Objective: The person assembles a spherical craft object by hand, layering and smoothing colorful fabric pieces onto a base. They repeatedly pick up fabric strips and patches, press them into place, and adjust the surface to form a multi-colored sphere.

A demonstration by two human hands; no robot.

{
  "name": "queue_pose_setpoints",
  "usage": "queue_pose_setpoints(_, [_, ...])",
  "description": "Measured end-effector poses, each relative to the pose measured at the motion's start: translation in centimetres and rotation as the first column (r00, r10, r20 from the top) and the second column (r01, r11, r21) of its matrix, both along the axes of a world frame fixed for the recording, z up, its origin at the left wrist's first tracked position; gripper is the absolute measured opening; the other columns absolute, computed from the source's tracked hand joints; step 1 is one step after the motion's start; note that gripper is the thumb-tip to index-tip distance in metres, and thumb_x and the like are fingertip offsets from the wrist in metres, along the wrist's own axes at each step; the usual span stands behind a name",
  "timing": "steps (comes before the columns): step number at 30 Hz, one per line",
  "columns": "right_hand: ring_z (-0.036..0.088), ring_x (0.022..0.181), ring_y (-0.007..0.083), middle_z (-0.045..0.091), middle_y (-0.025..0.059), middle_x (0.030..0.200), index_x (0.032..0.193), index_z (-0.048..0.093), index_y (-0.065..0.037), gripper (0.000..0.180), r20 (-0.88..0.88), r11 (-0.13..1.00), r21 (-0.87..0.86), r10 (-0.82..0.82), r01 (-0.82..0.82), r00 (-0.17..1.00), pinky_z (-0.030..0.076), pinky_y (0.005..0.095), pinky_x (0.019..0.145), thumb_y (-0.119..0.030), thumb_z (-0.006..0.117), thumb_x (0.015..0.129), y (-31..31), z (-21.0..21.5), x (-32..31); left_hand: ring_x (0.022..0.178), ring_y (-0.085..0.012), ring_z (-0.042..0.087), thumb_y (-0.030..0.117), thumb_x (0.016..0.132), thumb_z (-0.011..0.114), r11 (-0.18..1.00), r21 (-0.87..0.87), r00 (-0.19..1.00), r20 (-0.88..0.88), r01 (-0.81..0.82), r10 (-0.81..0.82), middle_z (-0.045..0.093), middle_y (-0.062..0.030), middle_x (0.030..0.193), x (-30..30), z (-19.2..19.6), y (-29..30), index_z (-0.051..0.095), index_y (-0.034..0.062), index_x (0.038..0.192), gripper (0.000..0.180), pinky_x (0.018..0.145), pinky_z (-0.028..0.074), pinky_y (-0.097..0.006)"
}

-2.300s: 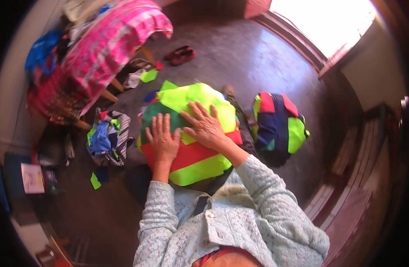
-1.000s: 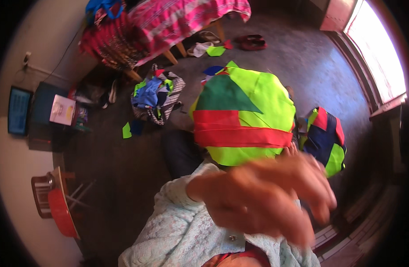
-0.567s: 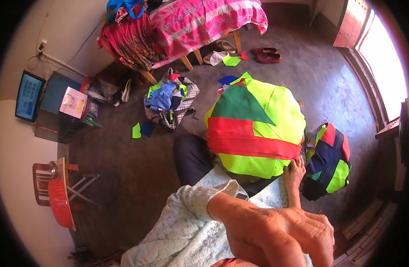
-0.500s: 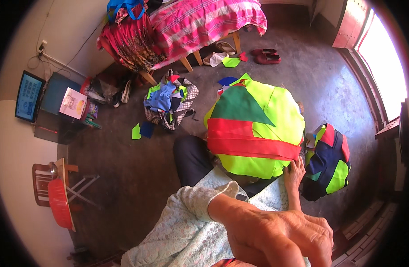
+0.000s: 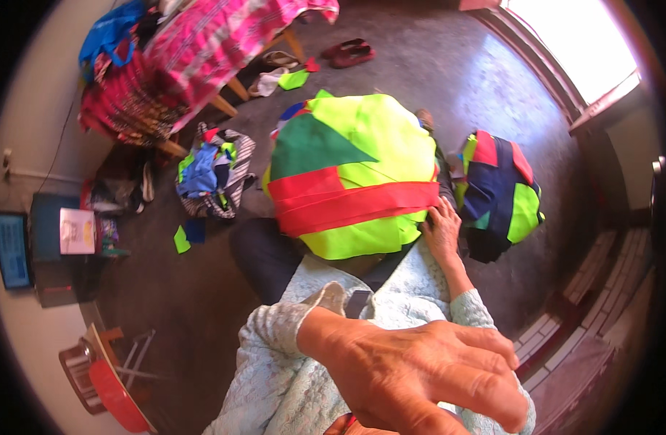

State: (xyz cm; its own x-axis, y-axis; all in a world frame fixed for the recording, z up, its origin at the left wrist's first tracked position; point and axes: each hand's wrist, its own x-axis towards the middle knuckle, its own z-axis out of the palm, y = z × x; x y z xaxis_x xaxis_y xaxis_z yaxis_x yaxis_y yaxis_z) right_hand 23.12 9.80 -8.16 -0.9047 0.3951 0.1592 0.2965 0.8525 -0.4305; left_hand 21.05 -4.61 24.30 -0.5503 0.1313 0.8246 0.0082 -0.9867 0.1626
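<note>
- Patchwork dome of lime, green and red cloth (image 5: pixel 358 174) sat just before me.
- My left hand (image 5: pixel 420 366) had lifted away, its grip hidden.
- Only my right hand (image 5: pixel 443 228) touched its edge, clamped or not, unclear.

bundle (image 5: pixel 353 174): smooth matt cloth | jacket (image 5: pixel 278 377): bumpy lacy cloth | floor (image 5: pixel 478 76): smooth, glossy

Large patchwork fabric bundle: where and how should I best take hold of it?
Probably two-handed, at the left and right edges of the large patchwork fabric bundle, coming from the near side: it is broad and rounded, with no handle visible. The right hand touches the near right edge; the left hand is apart from it.
</note>
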Motion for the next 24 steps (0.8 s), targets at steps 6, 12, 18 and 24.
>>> queue_pose_setpoints(6, [0.041,0.132,0.0305,0.052,0.0099,0.133,0.11,0.063,-0.009,0.037,-0.039,0.998,-0.07,-0.001,-0.001,0.999,0.031,0.0452,0.103,-0.018,0.07,0.075,0.3,-0.2,0.4,0.089,-0.0313,0.067,0.008,0.086,0.063,0.922,-0.35,0.853,-0.52,-0.167,-0.043,0.065,-0.0207,0.106,-4.3,-2.1,-1.2,0.065,0.0078,0.097,0.012,0.078,0.051,-0.046])
queue_pose_setpoints(12, [0.054,0.117,0.033,0.059,0.0159,0.123,0.115,0.062,-0.008,0.036,-0.186,0.973,-0.232,-0.027,-0.018,0.982,0.044,0.0434,0.097,-0.012,0.069,0.08,1.0,1.4,1.4,0.123,-0.0359,0.047,0.025,0.082,0.069,-0.069,-0.446,0.441,-0.894,-0.893,0.077,0.051,-0.0168,0.132,-13.4,-12.9,0.4,0.055,0.0075,0.126,0.049,0.103,0.036,-0.048])
queue_pose_setpoints(18, [0.055,0.116,0.0354,0.059,0.0186,0.122,0.117,0.061,-0.004,0.035,-0.239,0.929,-0.356,-0.199,0.105,0.95,0.045,0.0394,0.098,-0.007,0.067,0.082,4.2,2.6,3.4,0.14,-0.0337,0.028,0.042,0.09,0.057,-0.487,-0.156,0.26,-0.954,-0.859,-0.152,0.031,-0.0121,0.15,-16.9,-22.0,-1.6,0.043,0.0172,0.141,0.059,0.111,0.021,-0.057])
queue_pose_setpoints(24, [0.061,0.105,0.0299,0.065,0.0143,0.11,0.11,0.064,-0.004,0.026,-0.252,0.781,-0.401,-0.597,0.479,0.762,0.047,0.0362,0.091,-0.007,0.065,0.084,12.0,1.2,7.1,0.141,-0.0313,0.027,0.043,0.09,0.056,-0.526,-0.154,0.282,-0.944,-0.837,-0.172,0.031,-0.0101,0.151,-16.6,-21.4,-1.6,0.043,0.0194,0.141,0.058,0.112,0.02,-0.055])
